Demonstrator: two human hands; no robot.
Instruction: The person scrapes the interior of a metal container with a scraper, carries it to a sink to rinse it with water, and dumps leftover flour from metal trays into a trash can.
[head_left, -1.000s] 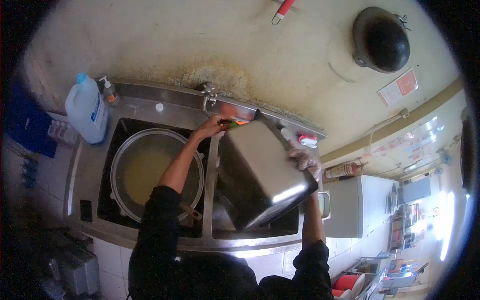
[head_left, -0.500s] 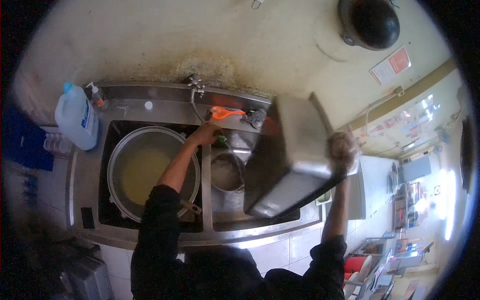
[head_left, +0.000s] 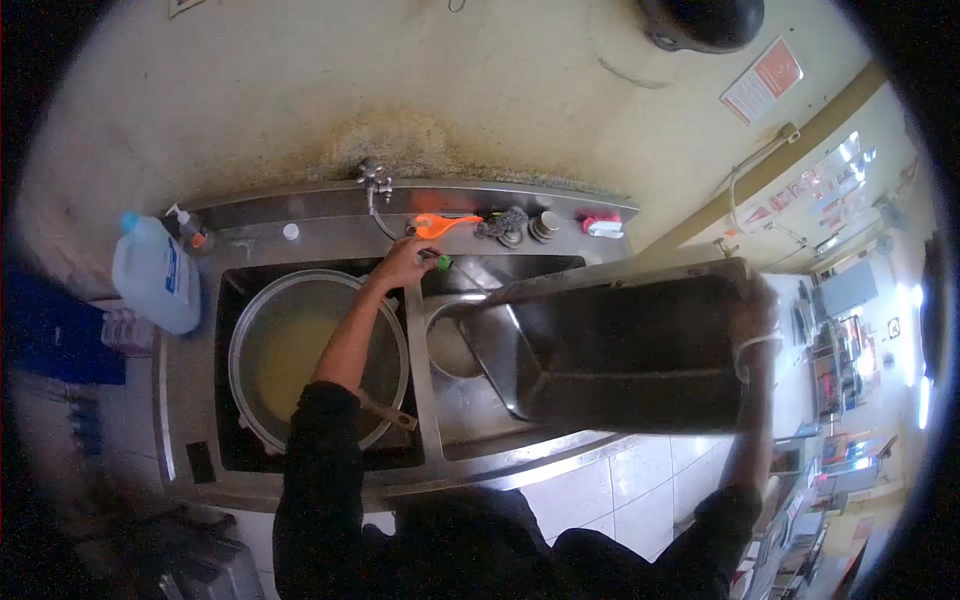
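Observation:
My left hand [head_left: 402, 263] is closed around a hose nozzle [head_left: 443, 262] with a green tip, above the divider between the two sink basins. A thin hose runs from the wall tap [head_left: 374, 180] down to this hand. On the right, my right hand [head_left: 757, 308] grips the far end of a deep steel pan [head_left: 630, 345], which is tilted on its side with its hollow facing me. Its lower left end hangs over the right basin [head_left: 475, 425]. Partly behind the pan, a round pot [head_left: 445, 345] stands in that basin.
A large round pot [head_left: 235, 345] of cloudy yellowish liquid fills the left basin, a handle [head_left: 400, 418] across its rim. Along the back ledge lie an orange spoon-like utensil [head_left: 440, 224], a grey scrubber [head_left: 505, 225] and a small metal container [head_left: 545, 226]. A large jug [head_left: 155, 280] stands left.
My right hand has swung the steel pan right and turned its hollow toward me. My left hand keeps the nozzle over the divider. The camera view has shifted slightly.

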